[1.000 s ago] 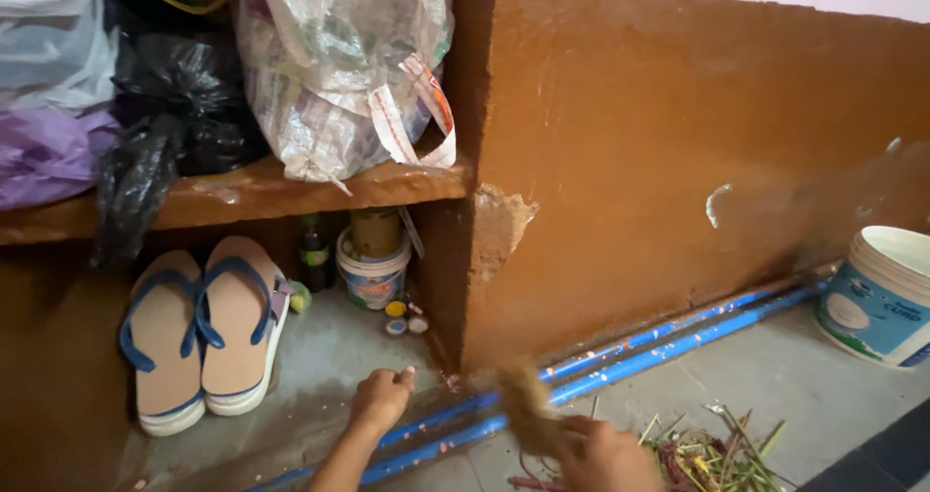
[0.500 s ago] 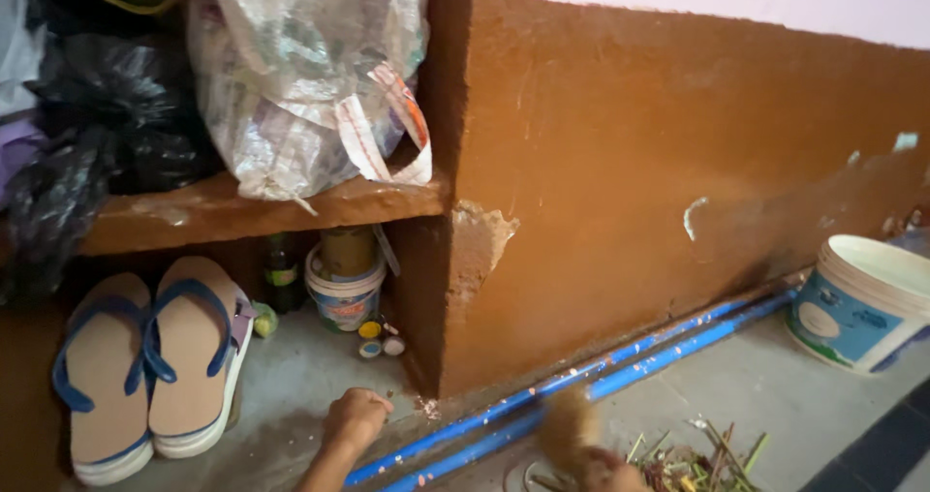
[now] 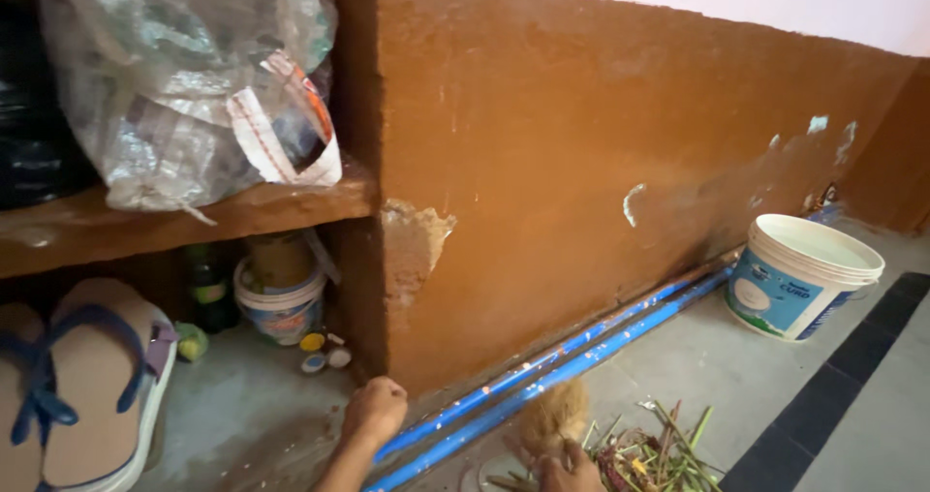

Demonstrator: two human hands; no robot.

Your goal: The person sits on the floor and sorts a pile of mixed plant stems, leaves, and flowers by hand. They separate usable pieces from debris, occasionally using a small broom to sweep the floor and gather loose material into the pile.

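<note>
My left hand rests as a closed fist on the grey floor beside two blue pipes that run along the foot of the brown wall. At the bottom edge my right hand grips a small brown fibre brush, its bristles standing up just in front of the pipes. A heap of green stalks and plant scraps lies right of that hand.
A white tub stands by the wall at the right. Under the brown shelf are sandals, a small pail, a dark bottle and little caps. A clear plastic sack sits on the shelf.
The view has swung right, so shelf and sandals slid left. My left hand's fingers have closed to a fist. My right hand with the brush has dropped lower in view.
</note>
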